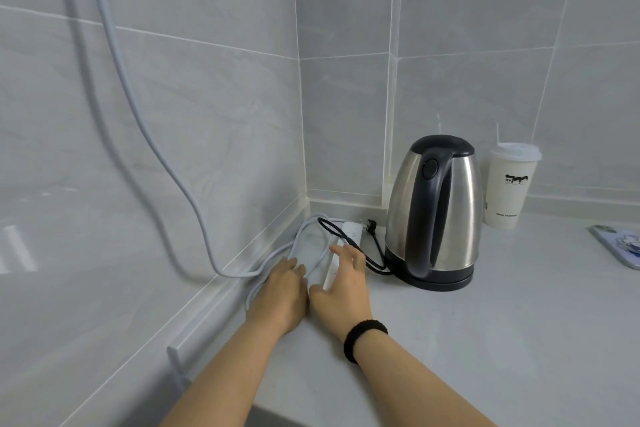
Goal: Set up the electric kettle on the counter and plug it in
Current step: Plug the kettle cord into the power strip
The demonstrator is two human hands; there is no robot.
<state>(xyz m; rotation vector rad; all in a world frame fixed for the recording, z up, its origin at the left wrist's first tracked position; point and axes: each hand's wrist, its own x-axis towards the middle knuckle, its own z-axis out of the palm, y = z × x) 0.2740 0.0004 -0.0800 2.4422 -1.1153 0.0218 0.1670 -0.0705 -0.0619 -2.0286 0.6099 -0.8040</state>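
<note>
The stainless-steel electric kettle with black handle and lid (434,215) stands upright on its black base near the back edge of the pale grey counter (502,322), just right of the back left corner. Its thin black power cord (375,253) runs left from the base, and its black plug (371,222) lies loose beside the white power strip (349,236), apparently not inserted.

Handling: the steel body is likely rigid, smooth and slippery; grip the handle only. The cord is limp; take the plug by its moulded body, not the cable.

The left hand (282,291) rests flat, fingers straight, on the looped pale grey cable (304,239). The right hand (341,282) lies open with fingers spread over the near end of the strip, gripping nothing.

Hidden: the strip's near sockets are covered by the right hand; the far sockets are too small to make out. The water level inside the kettle cannot be seen.
</note>
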